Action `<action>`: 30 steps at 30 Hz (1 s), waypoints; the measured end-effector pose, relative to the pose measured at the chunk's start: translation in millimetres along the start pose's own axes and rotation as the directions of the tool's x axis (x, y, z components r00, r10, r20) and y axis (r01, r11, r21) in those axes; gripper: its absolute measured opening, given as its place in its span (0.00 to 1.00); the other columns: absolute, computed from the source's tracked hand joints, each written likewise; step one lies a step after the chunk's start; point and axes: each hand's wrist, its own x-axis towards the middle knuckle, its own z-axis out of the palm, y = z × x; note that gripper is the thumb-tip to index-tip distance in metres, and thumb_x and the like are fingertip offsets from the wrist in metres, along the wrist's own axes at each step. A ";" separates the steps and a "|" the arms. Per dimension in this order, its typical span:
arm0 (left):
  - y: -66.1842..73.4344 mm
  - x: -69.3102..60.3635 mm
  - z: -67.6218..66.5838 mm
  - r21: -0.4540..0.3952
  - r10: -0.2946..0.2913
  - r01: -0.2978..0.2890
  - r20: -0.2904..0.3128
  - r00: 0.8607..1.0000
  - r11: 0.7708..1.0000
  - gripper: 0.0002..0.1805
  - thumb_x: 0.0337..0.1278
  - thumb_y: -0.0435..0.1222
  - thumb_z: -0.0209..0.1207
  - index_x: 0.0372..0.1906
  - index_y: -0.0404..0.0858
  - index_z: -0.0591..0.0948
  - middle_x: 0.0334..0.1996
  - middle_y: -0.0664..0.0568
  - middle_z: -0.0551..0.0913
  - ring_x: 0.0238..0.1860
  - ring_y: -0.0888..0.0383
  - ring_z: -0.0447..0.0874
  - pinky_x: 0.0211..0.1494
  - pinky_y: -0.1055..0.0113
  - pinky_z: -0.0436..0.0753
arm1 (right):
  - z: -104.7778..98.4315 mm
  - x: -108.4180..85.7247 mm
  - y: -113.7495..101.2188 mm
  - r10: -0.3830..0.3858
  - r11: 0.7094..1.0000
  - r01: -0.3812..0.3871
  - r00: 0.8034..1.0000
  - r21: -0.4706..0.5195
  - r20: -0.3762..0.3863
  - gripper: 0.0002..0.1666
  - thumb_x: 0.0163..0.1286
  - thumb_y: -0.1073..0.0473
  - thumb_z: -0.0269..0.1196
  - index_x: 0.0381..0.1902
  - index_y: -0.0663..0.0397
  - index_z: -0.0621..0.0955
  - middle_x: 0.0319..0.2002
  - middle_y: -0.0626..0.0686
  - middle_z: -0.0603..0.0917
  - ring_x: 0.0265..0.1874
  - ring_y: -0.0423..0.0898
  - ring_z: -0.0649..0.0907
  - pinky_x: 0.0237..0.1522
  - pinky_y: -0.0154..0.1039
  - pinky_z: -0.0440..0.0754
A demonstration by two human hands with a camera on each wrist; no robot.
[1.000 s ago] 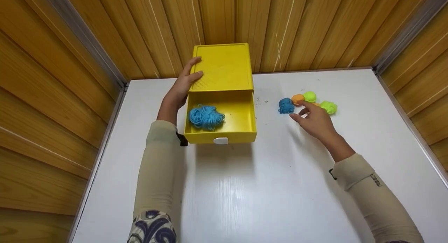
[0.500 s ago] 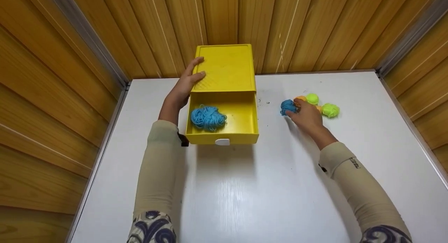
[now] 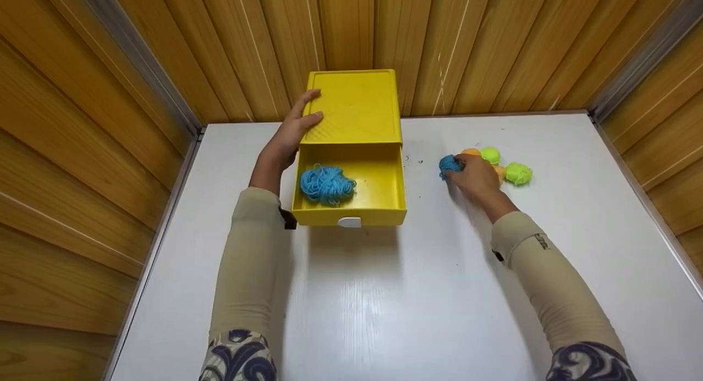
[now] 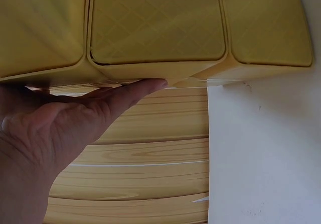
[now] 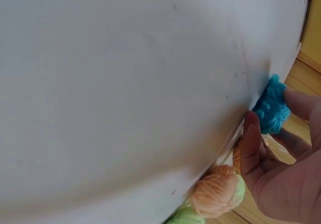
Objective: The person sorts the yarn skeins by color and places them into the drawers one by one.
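A yellow drawer box (image 3: 351, 106) stands toward the back of the white table with its drawer (image 3: 381, 183) pulled out. A light blue ball of yarn (image 3: 328, 184) lies in the drawer's left part. My left hand (image 3: 288, 134) rests on the box's left side, thumb and a finger lying on its top; in the left wrist view a straight finger lies along the box. To the right, my right hand (image 3: 478, 177) pinches a small blue yarn ball (image 5: 273, 107) between thumb and fingers, at the table surface.
Beside the right hand lie an orange yarn ball (image 5: 215, 191), partly hidden in the head view, and yellow-green yarn balls (image 3: 518, 173). A wood-panel wall (image 3: 351, 29) stands behind the table (image 3: 351, 293), with others at both sides. The drawer has a white handle (image 3: 350, 222).
My right hand has moved left to the small blue yarn ball and closed its fingers on it. The left hand stays on the box.
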 end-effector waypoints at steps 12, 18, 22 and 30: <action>0.8 -1.5 1.9 0.000 0.008 -0.008 0.005 1.000 1.000 0.33 0.80 0.47 0.51 0.82 0.66 0.58 0.88 0.52 0.45 0.77 0.47 0.68 0.79 0.49 0.74 | -1.1 3.0 -4.8 0.008 1.000 -0.008 0.999 -0.018 0.045 0.37 0.75 0.53 0.59 0.77 0.62 0.71 0.75 0.65 0.76 0.73 0.66 0.74 0.76 0.70 0.68; 1.1 -2.4 3.5 -0.007 0.008 -0.007 0.010 1.000 1.000 0.33 0.80 0.47 0.52 0.83 0.66 0.57 0.88 0.52 0.45 0.77 0.48 0.67 0.79 0.49 0.75 | -1.1 3.1 -4.8 0.007 0.999 -0.005 0.998 -0.036 0.058 0.38 0.76 0.53 0.60 0.79 0.62 0.70 0.75 0.65 0.75 0.71 0.66 0.74 0.74 0.71 0.69; 1.1 -2.8 3.2 -0.008 0.013 -0.013 0.009 1.000 1.000 0.33 0.80 0.47 0.52 0.83 0.65 0.58 0.87 0.52 0.45 0.77 0.48 0.67 0.79 0.49 0.74 | -0.3 2.8 -4.4 0.015 0.999 -0.013 0.998 -0.030 0.062 0.38 0.76 0.53 0.59 0.80 0.60 0.69 0.76 0.65 0.74 0.72 0.66 0.74 0.75 0.71 0.69; 0.7 -3.3 2.7 -0.020 0.006 -0.006 0.009 1.000 1.000 0.33 0.80 0.47 0.52 0.82 0.66 0.58 0.87 0.51 0.45 0.75 0.48 0.70 0.77 0.49 0.76 | -1.2 1.7 -1.6 -0.012 1.000 0.013 0.999 -0.022 0.046 0.37 0.76 0.54 0.59 0.78 0.63 0.70 0.76 0.66 0.74 0.76 0.67 0.71 0.78 0.69 0.66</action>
